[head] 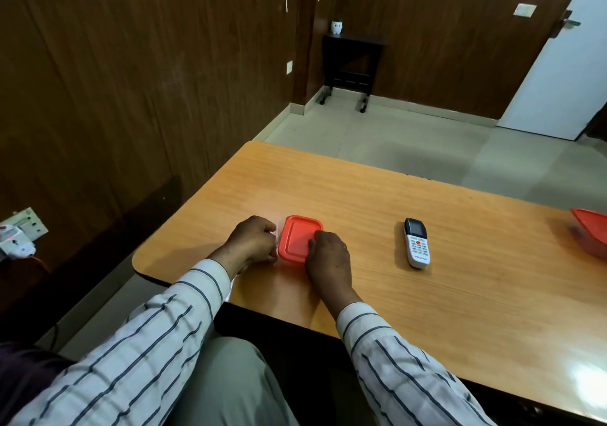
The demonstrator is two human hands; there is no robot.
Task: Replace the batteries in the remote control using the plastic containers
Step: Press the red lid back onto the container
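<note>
Two containers (pixel 300 241) (pixel 591 233), one remote (pixel 416 243), two hands (pixel 254 240) (pixel 330 258) on table (pixel 460 294).

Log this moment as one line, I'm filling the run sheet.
step: opening box | left hand: gripping box side | right hand: on red lid | remote: untouched on table

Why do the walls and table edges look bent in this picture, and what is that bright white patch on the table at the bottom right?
Head view: the wide-angle lens bows straight lines, so the table edges and wall panels curve toward the frame borders. The white patch is glare on the glossy tabletop. The remote control is sharp enough to show buttons; the second red-lidded container is cut off at the right edge.
</note>
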